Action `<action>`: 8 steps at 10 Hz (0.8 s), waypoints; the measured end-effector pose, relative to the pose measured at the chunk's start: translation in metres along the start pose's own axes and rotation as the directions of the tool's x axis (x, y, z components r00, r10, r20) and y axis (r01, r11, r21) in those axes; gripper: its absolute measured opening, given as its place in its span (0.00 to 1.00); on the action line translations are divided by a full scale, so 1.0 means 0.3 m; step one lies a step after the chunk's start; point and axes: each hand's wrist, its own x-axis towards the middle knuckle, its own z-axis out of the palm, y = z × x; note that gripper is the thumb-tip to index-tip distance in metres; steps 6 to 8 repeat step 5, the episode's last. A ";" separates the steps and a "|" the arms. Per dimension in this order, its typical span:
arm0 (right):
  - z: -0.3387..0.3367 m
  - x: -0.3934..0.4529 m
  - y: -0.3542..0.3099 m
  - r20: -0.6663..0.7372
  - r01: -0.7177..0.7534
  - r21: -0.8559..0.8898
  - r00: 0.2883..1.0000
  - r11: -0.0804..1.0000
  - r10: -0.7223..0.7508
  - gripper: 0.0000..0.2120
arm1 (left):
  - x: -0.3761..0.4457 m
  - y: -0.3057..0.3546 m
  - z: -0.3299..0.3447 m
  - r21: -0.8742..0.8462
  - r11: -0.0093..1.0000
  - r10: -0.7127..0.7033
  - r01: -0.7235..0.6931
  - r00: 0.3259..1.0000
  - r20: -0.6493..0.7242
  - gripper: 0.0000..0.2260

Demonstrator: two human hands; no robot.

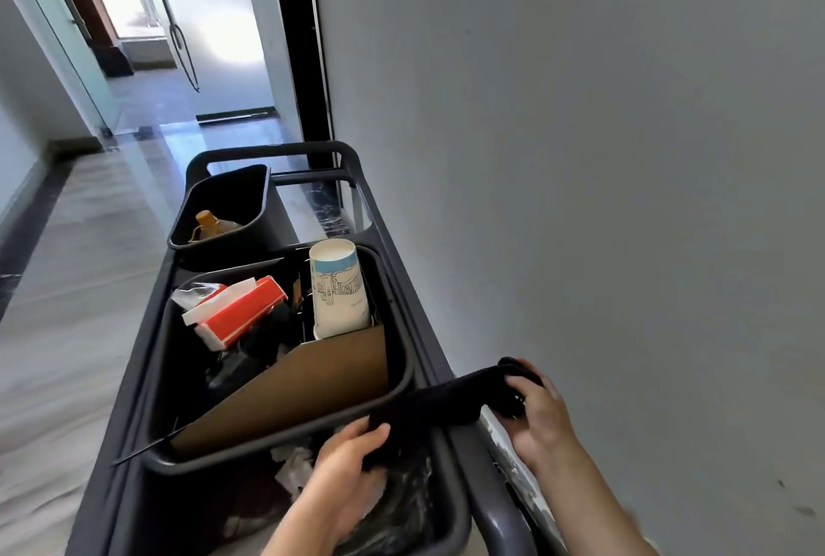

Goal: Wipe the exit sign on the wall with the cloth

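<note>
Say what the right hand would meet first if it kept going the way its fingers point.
The right hand points up-left, gripping the dark cloth. Beyond the cloth, it would likely reach the rim of the dark bin holding the paper cup; depth is unclear.

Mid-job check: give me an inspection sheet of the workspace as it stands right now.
Surface: dark cart beside grey wall.
Job's things: dark cloth stretched between both hands; exit sign not in view.
Clutter: middle bin holds upturned paper cup, red box, cardboard sheet; far bin holds a bottle.
Grippers: left hand and right hand each grip the cloth.
Cables: nothing seen.
Surroundings: corridor, glass door ahead.
</note>
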 end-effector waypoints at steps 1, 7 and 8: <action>-0.038 0.053 0.061 -0.111 -0.028 -0.088 0.994 0.996 0.019 0.18 | 0.046 -0.019 0.004 0.050 0.997 -0.057 0.064 0.989 -0.139 0.07; -0.105 0.058 0.137 -0.087 -0.076 -0.305 0.995 0.949 0.052 0.17 | 0.063 0.004 0.051 0.417 0.909 0.121 -0.008 0.962 -0.243 0.04; -0.105 0.058 0.137 -0.087 -0.076 -0.305 0.995 0.949 0.052 0.17 | 0.063 0.004 0.051 0.417 0.909 0.121 -0.008 0.962 -0.243 0.04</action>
